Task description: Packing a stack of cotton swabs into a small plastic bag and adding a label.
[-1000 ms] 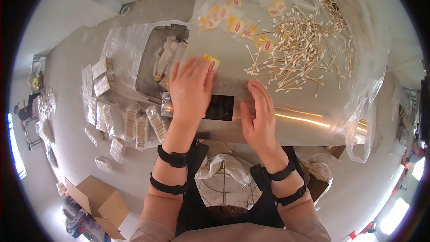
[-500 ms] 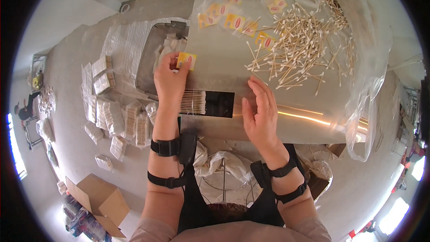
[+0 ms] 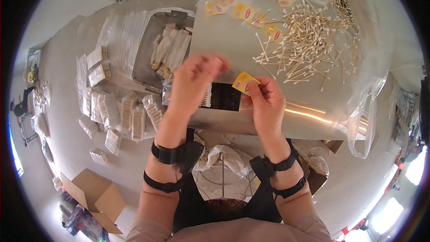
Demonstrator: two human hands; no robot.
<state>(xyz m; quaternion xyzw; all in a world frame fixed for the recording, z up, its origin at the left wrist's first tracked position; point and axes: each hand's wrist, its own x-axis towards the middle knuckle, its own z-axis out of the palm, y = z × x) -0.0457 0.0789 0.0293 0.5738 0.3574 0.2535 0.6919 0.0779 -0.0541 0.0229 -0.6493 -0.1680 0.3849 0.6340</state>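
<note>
Between the thumb and fingers of my right hand (image 3: 269, 107) is a small yellow printed card (image 3: 244, 82), held over the right end of a black tray (image 3: 226, 97). A row of cotton swabs (image 3: 207, 96) lies at the left part of that tray, partly covered by my left hand (image 3: 195, 83). My left hand is over the swabs, its fingers smeared by motion, so whether they grip anything is unclear. A large loose pile of cotton swabs (image 3: 309, 40) spreads across the metal table (image 3: 219, 40), with several more yellow cards (image 3: 244, 12) to its left.
Left of the table stands a grey plastic bin (image 3: 141, 58) with packed bundles in it. Wrapped swab packs (image 3: 107, 110) lie on the floor beside it. Clear plastic sheeting (image 3: 363, 121) hangs at the table's right edge. An open cardboard box (image 3: 96, 192) sits at lower left.
The yellow card has passed from my left hand to my right hand. My left hand has moved right over the swabs; my right fingers have closed on the card.
</note>
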